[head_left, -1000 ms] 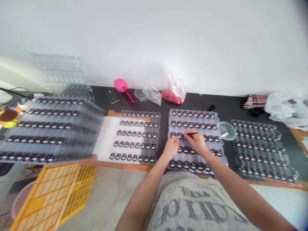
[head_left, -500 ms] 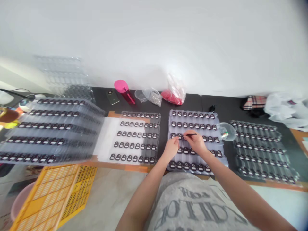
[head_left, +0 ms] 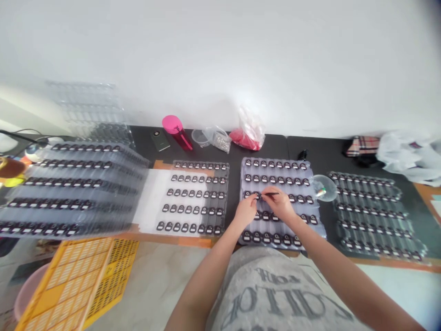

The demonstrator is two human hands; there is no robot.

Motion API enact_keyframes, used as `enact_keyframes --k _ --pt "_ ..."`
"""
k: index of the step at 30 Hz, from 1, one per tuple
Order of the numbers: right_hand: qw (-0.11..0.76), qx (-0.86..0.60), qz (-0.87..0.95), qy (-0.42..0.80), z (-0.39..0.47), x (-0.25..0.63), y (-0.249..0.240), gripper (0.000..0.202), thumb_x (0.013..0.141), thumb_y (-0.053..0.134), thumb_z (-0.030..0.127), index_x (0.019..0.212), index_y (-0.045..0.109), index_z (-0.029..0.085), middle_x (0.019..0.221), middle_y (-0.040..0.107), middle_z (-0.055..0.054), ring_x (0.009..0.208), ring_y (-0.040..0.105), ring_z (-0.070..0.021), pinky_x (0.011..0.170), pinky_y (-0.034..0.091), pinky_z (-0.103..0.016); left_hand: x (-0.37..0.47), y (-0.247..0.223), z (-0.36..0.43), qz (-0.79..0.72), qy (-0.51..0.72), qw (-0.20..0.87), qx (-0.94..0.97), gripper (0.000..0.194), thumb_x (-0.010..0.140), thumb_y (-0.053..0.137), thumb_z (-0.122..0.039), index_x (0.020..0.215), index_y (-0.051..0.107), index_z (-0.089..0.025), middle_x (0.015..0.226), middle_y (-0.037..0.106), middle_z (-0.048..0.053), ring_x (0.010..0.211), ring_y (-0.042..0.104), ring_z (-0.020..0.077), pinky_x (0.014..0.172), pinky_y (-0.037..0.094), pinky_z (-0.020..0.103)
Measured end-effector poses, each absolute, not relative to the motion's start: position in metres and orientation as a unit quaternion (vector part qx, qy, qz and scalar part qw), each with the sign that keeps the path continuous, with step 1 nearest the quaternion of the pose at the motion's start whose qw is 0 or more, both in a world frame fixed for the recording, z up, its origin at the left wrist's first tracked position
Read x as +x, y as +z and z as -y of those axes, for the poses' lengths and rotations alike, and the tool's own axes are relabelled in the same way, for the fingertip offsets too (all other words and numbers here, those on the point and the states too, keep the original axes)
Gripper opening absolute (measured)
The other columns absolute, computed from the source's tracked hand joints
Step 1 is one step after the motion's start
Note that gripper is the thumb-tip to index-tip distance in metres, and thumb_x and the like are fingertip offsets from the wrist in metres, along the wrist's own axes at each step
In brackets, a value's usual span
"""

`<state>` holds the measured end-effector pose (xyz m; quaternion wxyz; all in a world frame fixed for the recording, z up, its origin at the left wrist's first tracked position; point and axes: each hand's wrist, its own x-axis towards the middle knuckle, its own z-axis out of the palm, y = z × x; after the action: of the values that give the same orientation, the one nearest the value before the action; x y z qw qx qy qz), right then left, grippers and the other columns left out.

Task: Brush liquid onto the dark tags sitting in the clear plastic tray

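Both hands worked at the gray tray [head_left: 296, 189] of black parts [head_left: 263, 163], third row.
Right hand [head_left: 278, 204] gripped dark tool [head_left: 271, 194]; left hand [head_left: 246, 210] touched the row, couldn't tell if gripping. Round dish [head_left: 330, 184] held small bits [head_left: 321, 191]; clear bag [head_left: 253, 123] held red pieces [head_left: 245, 139]. Versus earlier: hands stayed put, tool's visible end shorter. Tray sat near table [head_left: 234, 177] front edge, narrow bare strip left.
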<state>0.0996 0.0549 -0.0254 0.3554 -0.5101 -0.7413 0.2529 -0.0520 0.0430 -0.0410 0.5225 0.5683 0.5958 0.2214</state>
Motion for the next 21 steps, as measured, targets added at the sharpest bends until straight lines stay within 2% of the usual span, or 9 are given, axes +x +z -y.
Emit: enact_keyframes --k 3,7,12,21 --pt "0.352 -0.51 0.743 0.252 -0.055 0.1 -0.026 0.011 0.083 0.05 0.019 0.081 0.061 0.02 0.082 0.063 -0.004 0.082 0.059 -0.0173 0.076 0.049 -0.032 -0.051 -0.034 -0.049 -0.584 0.188 0.488 0.621 0.037 0.086 0.037 -0.022 0.117 0.056 -0.017 0.093 0.068 0.008 0.085 0.061 0.0192 0.082 0.043 0.03" --pt "0.352 -0.512 0.743 0.251 -0.055 0.099 -0.025 0.012 0.083 0.049 0.019 0.083 0.061 0.02 0.082 0.062 -0.004 0.082 0.059 -0.0172 0.076 0.049 -0.032 -0.048 -0.026 -0.055 -0.569 0.131 0.45 0.676 0.039 0.086 0.034 -0.019 0.12 0.054 -0.017 0.107 0.064 0.011 0.095 0.059 0.0208 0.086 0.043 0.032" --pt "0.349 -0.507 0.746 0.254 -0.055 0.099 -0.025 0.012 0.084 0.048 0.019 0.082 0.06 0.021 0.082 0.062 -0.004 0.081 0.059 -0.0168 0.075 0.049 -0.032 -0.045 -0.018 -0.057 -0.574 0.057 0.41 0.707 0.038 0.087 0.031 -0.02 0.116 0.055 -0.017 0.104 0.065 0.013 0.095 0.06 0.0235 0.082 0.044 0.034" --pt "0.363 -0.514 0.735 0.252 -0.052 0.101 -0.023 0.011 0.083 0.05 0.021 0.083 0.061 0.021 0.082 0.062 -0.004 0.08 0.059 -0.0168 0.075 0.049 -0.032 -0.042 -0.015 -0.055 -0.586 0.026 0.391 0.709 0.034 0.087 0.03 -0.021 0.112 0.053 -0.016 0.095 0.066 0.014 0.09 0.061 0.0235 0.077 0.045 0.033"
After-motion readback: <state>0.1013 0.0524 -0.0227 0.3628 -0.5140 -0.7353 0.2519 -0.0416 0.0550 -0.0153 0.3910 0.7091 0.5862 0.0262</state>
